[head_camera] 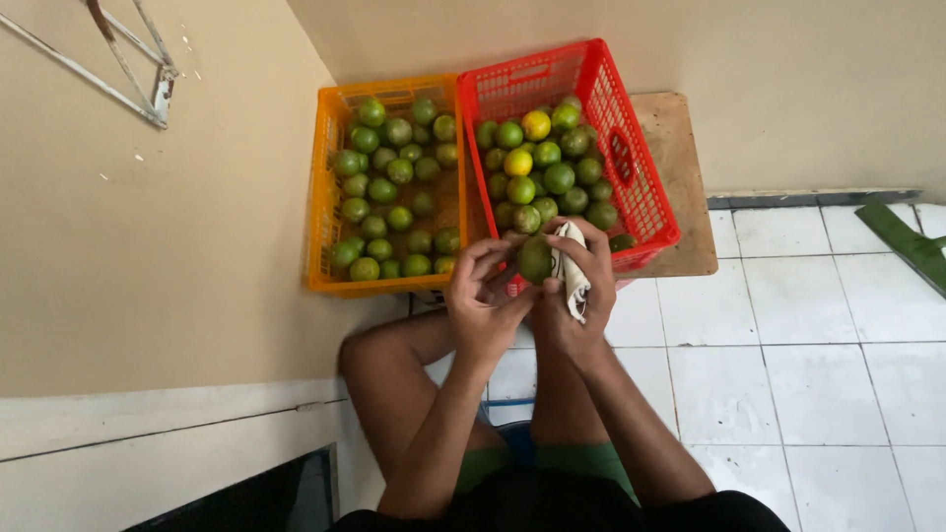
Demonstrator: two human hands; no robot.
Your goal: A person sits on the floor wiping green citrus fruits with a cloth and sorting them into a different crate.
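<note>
Near the middle of the frame, the person's two hands meet around a single green lime point(535, 259). The left hand point(483, 296) curls its fingers partly closed against the lime's left side, fingertips touching the skin. The right hand point(581, 281) is closed around a white cloth point(572, 271), which is pressed against the lime's right side, so the fruit sits pinched between the left fingers and the cloth. The lime hangs just in front of the near edge of the red crate point(641, 187).

That red crate sits in the upper middle of the frame, holding a heap of green limes with one yellow fruit point(536, 124) toward its far end. Touching its left side is an orange crate point(325, 197), also filled with green limes in a looser layer. Both crates rest on a low wooden board point(680, 167) pushed into the corner of the beige walls.

Below the hands, the person's bare knees and green shorts fill the lower middle. White floor tiles point(818, 374) spread across the lower right. A metal bracket point(128, 69) shows in the upper left.
</note>
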